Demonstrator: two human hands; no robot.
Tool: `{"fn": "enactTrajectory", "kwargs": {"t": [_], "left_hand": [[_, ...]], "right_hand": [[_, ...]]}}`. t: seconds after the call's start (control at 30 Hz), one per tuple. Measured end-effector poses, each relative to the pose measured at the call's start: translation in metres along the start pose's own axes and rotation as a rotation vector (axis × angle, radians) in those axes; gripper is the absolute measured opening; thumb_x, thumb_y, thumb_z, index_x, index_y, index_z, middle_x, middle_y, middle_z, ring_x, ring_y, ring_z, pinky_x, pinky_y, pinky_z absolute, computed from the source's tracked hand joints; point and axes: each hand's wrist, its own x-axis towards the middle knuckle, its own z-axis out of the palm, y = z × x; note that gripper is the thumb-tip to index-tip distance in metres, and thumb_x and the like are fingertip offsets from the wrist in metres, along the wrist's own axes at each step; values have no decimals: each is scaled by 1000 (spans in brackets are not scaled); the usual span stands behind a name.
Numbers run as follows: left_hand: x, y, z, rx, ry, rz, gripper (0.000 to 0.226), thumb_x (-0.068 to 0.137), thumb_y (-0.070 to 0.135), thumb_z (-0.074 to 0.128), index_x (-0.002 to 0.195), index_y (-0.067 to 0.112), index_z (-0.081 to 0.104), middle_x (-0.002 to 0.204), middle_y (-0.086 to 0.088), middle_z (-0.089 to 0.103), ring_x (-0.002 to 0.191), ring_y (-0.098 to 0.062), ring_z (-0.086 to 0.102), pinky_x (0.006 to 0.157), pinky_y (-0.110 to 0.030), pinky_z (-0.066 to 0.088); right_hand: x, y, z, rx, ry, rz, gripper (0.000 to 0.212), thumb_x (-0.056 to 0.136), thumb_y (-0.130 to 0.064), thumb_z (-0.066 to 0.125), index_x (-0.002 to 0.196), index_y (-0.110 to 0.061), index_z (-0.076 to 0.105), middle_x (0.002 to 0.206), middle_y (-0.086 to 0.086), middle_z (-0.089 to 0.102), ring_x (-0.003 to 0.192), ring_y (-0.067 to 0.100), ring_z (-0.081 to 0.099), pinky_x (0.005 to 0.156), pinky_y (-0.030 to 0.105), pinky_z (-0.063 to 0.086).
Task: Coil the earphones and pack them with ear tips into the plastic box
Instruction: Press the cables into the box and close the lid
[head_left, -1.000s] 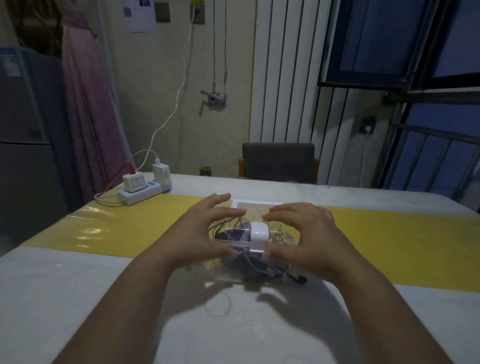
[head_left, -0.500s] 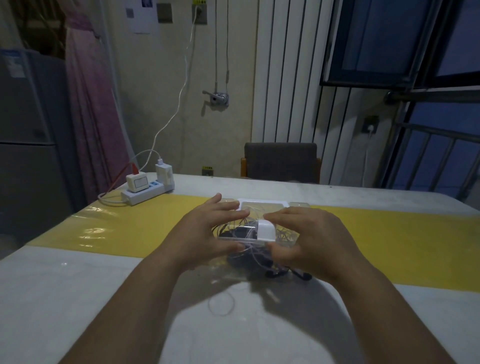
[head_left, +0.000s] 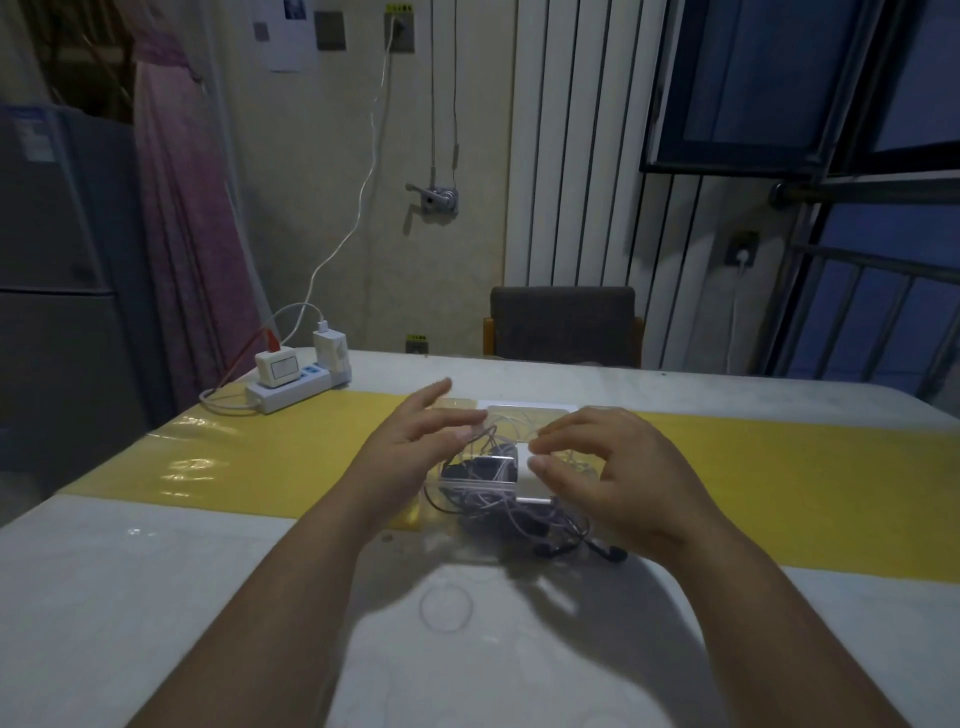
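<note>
A clear plastic box (head_left: 470, 491) with a white clasp (head_left: 525, 488) sits on the yellow strip of the table, stuffed with a tangle of thin pale earphone cable (head_left: 496, 460). Loops of cable spill over its near side, and two black earbuds (head_left: 610, 553) lie on the table in front. My left hand (head_left: 410, 452) hovers at the box's left end with fingers spread. My right hand (head_left: 608, 470) is curled at the right end, thumb and fingertips at the clasp. Ear tips cannot be made out.
A flat white-edged clear piece (head_left: 532, 410) lies just behind the box. A white power strip (head_left: 291, 389) with chargers and cables sits at the table's far left. A dark chair (head_left: 563, 325) stands behind the far edge. A faint ring mark (head_left: 445, 608) shows on the near tabletop.
Both hands have loosened from pressing the box's ends; my left fingers have lifted and spread. More cable and both earbuds now show in front of the box.
</note>
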Motion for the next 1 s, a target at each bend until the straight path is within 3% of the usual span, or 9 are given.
{"fn": "enactTrajectory", "kwargs": {"t": [0.07,0.13,0.23,0.4,0.57,0.77,0.9,1.0], "left_hand": [[0,0,1,-33,7,-77,33,70,41,71,103,42,74,156,13,26,141,-8,31,113,-43,32],[-1,0,2,-73,-29,-120,45,59,48,71,104,47,71,157,7,27,143,-11,27,116,-46,27],[-2,1,3,-101,-34,-120,42,62,44,70,104,44,72,154,4,34,141,-13,31,116,-46,26],[-2,2,6,-53,-1,-115,39,66,41,65,103,43,72,153,4,36,139,-10,33,115,-44,27],[0,0,5,-58,3,-111,42,62,45,68,103,44,72,151,4,38,138,-12,36,115,-48,28],[-2,4,7,-96,0,-115,49,56,52,68,105,47,70,152,3,38,139,-13,36,115,-49,29],[-1,4,7,-155,18,-136,64,74,34,71,131,53,49,155,3,32,137,-14,35,108,-39,33],[3,3,8,-260,57,-216,79,80,17,70,146,39,34,155,-1,28,130,-14,37,106,-37,35]], "right_hand": [[1,0,-1,13,2,3,31,78,-53,57,94,-35,76,99,-24,67,100,5,57,88,30,42],[1,0,-3,-22,-33,7,31,75,-52,67,99,-35,75,105,-22,66,103,7,55,88,26,39],[2,-1,-2,-93,-61,1,40,67,-49,80,105,-36,73,109,-19,65,104,11,54,88,28,38],[3,-1,1,-150,-67,-12,50,66,-51,80,113,-37,69,108,-16,62,103,16,52,88,30,38],[4,-8,3,-286,-110,-21,69,77,-54,68,139,-37,45,119,-12,51,108,16,43,91,29,32],[0,-3,4,-258,-85,-60,55,73,-59,66,123,-35,63,112,-13,57,102,15,47,81,24,26],[1,0,8,-143,76,30,55,75,-70,43,101,-32,73,103,-15,64,99,13,54,86,33,37],[3,13,8,-82,180,191,38,84,-57,51,96,-29,74,104,-10,64,101,16,56,90,36,43]]}}
